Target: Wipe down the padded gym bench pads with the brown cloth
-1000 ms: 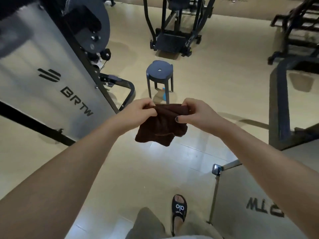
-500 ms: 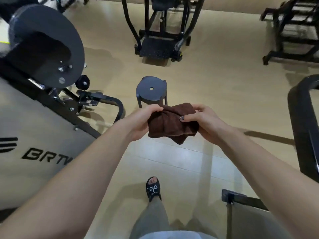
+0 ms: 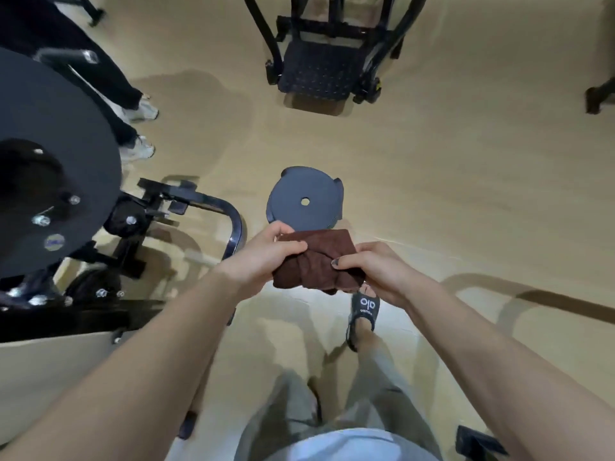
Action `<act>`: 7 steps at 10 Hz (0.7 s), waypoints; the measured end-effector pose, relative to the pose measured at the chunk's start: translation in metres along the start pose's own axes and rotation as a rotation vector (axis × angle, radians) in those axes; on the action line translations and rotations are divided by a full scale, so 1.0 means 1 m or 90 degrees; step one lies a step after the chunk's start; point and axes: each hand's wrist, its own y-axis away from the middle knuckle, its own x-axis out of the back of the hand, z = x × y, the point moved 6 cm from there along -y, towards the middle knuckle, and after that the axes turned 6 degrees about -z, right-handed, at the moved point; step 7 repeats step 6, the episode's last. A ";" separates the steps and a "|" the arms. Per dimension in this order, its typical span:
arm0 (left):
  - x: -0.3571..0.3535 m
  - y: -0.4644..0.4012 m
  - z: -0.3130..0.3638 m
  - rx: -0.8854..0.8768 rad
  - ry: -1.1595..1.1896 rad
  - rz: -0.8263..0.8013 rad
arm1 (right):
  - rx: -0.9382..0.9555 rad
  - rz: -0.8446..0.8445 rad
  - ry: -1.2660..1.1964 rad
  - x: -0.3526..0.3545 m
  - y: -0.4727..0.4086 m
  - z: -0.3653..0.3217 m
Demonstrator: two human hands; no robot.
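The brown cloth (image 3: 316, 261) is bunched and partly folded in front of me at waist height, held between both hands. My left hand (image 3: 266, 254) pinches its left edge, and my right hand (image 3: 369, 267) grips its right side with the thumb on top. No padded bench pad can be picked out in this view. Below the cloth I see my own legs and a black slide sandal (image 3: 364, 311) on the tan floor.
A round dark stool (image 3: 304, 199) stands just beyond my hands. A gym machine with a large black disc (image 3: 50, 168) and a curved black frame bar (image 3: 229, 217) fills the left. Another person's legs and pale shoes (image 3: 139, 128) stand at upper left. A black machine base (image 3: 321, 71) sits ahead.
I have walked forward: the stool and the left machine are closer and lower in view. Both hands keep hold of the cloth, now more bunched, and another person's legs have come into view.
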 end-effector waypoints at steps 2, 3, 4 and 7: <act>0.038 -0.128 0.012 0.001 0.009 0.064 | 0.025 -0.010 0.141 0.025 -0.129 -0.028; 0.060 -0.187 0.013 0.011 0.005 0.099 | 0.016 0.026 0.164 0.033 -0.190 -0.027; 0.081 -0.252 0.015 -0.002 -0.007 0.108 | 0.026 0.077 0.194 0.040 -0.256 -0.030; 0.131 -0.347 -0.001 0.124 -0.221 0.071 | -0.119 0.199 0.343 0.072 -0.361 -0.012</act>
